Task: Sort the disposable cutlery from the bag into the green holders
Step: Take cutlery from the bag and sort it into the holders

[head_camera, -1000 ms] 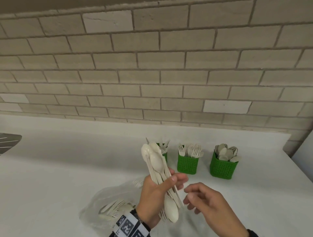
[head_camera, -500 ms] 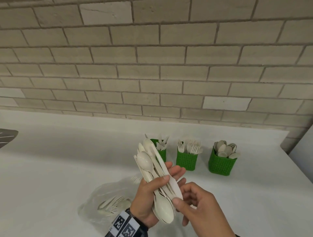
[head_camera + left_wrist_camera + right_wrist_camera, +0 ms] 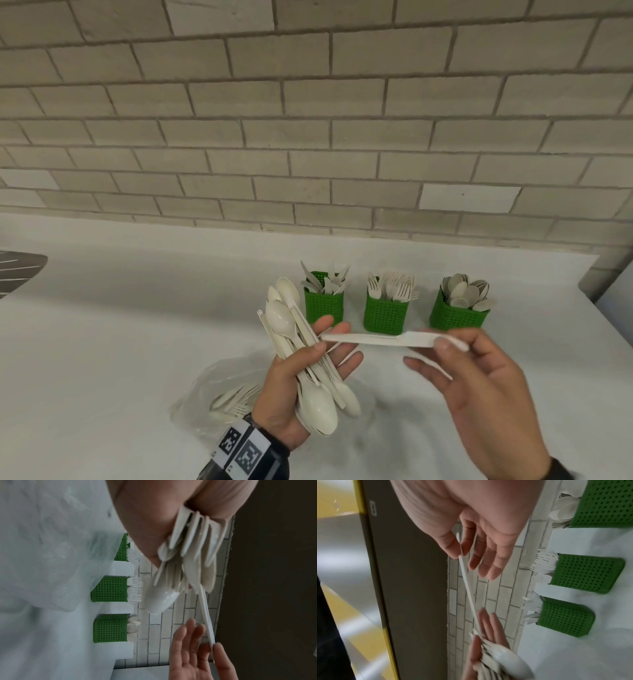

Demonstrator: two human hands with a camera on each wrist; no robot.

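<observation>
Right hand (image 3: 479,387) pinching knife (image 3: 383,339), head view

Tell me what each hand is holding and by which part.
Left hand grips a cutlery bundle around its middle. Right hand pinches a knife at one end, thumb against forefinger.
</observation>
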